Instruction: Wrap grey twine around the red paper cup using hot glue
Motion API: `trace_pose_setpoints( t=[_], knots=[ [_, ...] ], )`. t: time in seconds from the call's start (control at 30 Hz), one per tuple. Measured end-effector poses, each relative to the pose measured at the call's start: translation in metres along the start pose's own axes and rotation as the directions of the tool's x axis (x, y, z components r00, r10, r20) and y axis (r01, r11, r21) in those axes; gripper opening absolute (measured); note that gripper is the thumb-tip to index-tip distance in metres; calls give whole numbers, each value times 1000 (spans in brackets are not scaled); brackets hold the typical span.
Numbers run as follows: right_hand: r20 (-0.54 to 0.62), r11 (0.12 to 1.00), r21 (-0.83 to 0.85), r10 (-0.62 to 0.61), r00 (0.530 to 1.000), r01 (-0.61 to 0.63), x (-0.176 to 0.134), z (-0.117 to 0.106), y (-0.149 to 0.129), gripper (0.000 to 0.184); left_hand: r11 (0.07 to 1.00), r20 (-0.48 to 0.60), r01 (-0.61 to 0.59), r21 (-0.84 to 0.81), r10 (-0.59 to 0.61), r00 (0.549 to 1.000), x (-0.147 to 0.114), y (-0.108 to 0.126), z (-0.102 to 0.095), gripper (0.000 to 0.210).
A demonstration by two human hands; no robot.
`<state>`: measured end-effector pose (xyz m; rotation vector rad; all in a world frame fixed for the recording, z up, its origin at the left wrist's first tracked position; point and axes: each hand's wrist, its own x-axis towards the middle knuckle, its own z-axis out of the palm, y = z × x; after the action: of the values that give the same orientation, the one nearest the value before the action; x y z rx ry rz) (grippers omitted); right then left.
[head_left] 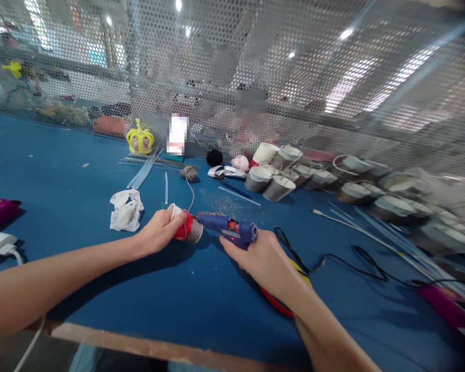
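In my left hand (158, 233) is a small paper cup (183, 227), tipped on its side, red and white with grey yarn wound around part of it. My right hand (261, 258) grips a blue hot glue gun (230, 227), whose nozzle points left and meets or nearly meets the cup's side. A small red light glows on the gun. From the cup, a grey strand runs up to a small ball of grey yarn (189, 173). Red and yellow handles (275, 304) lie partly hidden under my right forearm.
Yarn-wrapped cups (279, 187) crowd the back right. Clear glue sticks (145, 171) lie near a yellow crown-shaped piece (140, 140) and a propped phone (177, 134). Crumpled white cloth (126, 210) sits left. A black cord (346, 258) crosses the right side. Perforated metal mesh (201, 67) bounds the table.
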<state>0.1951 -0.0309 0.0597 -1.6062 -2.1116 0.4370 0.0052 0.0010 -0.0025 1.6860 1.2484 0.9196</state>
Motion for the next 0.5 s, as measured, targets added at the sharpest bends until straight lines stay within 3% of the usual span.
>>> trace_pose_setpoints(
  t=[0.5],
  knots=[
    [36,999,43,-6,999,5,-4,-3,2,28,998,-5,45,-40,-45,999,1,1,-1,38]
  ],
)
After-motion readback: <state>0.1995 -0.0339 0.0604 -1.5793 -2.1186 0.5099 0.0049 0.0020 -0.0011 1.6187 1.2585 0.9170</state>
